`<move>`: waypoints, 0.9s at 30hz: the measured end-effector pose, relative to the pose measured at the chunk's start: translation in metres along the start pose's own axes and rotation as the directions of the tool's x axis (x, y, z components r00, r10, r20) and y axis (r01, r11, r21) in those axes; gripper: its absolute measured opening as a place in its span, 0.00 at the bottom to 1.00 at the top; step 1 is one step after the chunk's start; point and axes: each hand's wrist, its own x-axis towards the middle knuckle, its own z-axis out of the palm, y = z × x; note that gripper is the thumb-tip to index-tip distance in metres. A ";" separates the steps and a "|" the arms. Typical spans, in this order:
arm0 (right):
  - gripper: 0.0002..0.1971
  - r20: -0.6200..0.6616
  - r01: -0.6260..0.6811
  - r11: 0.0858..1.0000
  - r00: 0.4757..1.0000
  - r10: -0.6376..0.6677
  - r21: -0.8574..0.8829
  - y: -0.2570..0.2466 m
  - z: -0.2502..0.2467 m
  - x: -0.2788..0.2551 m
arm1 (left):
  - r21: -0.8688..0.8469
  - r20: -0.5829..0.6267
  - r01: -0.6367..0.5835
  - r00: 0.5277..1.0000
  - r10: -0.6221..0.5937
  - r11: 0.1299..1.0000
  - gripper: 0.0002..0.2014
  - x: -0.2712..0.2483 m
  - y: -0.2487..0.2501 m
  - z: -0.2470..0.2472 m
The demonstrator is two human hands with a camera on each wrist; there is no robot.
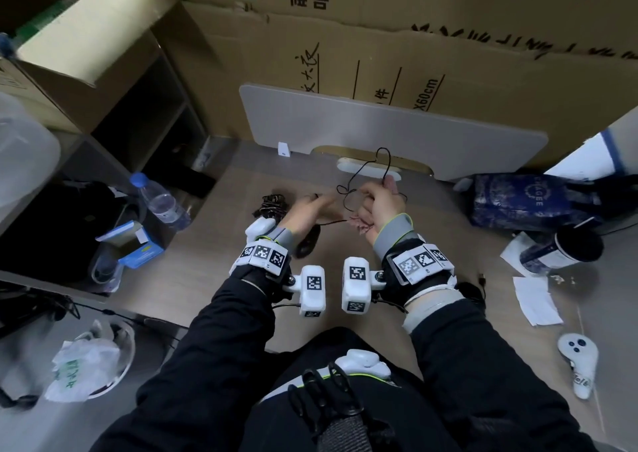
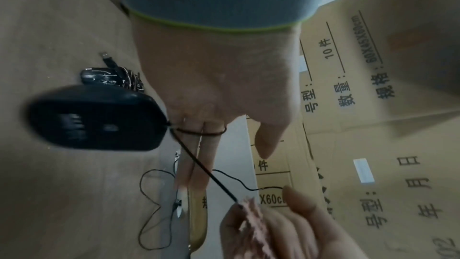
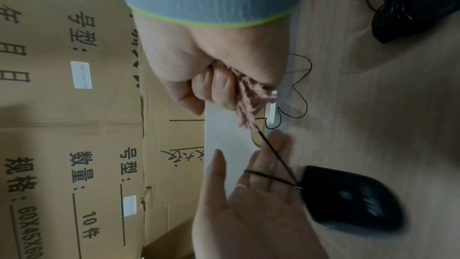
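Observation:
A black computer mouse (image 1: 306, 242) (image 2: 97, 119) (image 3: 348, 198) lies on the wooden desk (image 1: 193, 265), just beside my left wrist. Its thin black cable (image 1: 366, 172) (image 2: 206, 170) (image 3: 276, 157) is looped once around two straight fingers of my left hand (image 1: 310, 210) (image 2: 214, 86) (image 3: 248, 194). From there it runs taut to my right hand (image 1: 379, 203) (image 3: 211, 70) (image 2: 286, 229). That hand's curled fingers grip the cable together with a tuft of pink yarn (image 1: 359, 225) (image 2: 254, 222) (image 3: 251, 94). The rest of the cable lies in loose loops beyond both hands.
A second dark bundle with a braided cable (image 1: 272, 204) lies left of my hands. A water bottle (image 1: 158, 199) and a blue box (image 1: 141, 248) sit at the left. At the right are a blue bag (image 1: 518, 203), a black cup (image 1: 566, 248), papers (image 1: 535, 299) and a white controller (image 1: 578, 362). A grey panel (image 1: 379, 123) and cardboard boxes close off the back.

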 end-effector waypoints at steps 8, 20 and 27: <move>0.09 -0.024 0.010 0.994 1.000 -0.013 -0.111 -0.005 0.001 0.010 | -0.188 0.368 0.194 0.923 -0.114 0.963 0.15 -0.025 0.005 0.026; 0.18 -0.048 0.029 0.994 0.998 -0.034 -0.105 -0.001 0.003 0.005 | -0.165 0.183 0.067 0.982 -0.036 0.984 0.17 -0.028 0.024 0.026; 0.13 -0.163 -0.181 0.909 0.978 0.127 -0.375 -0.026 -0.032 0.015 | -0.376 -0.220 0.130 0.949 -0.225 0.917 0.25 -0.014 0.014 -0.016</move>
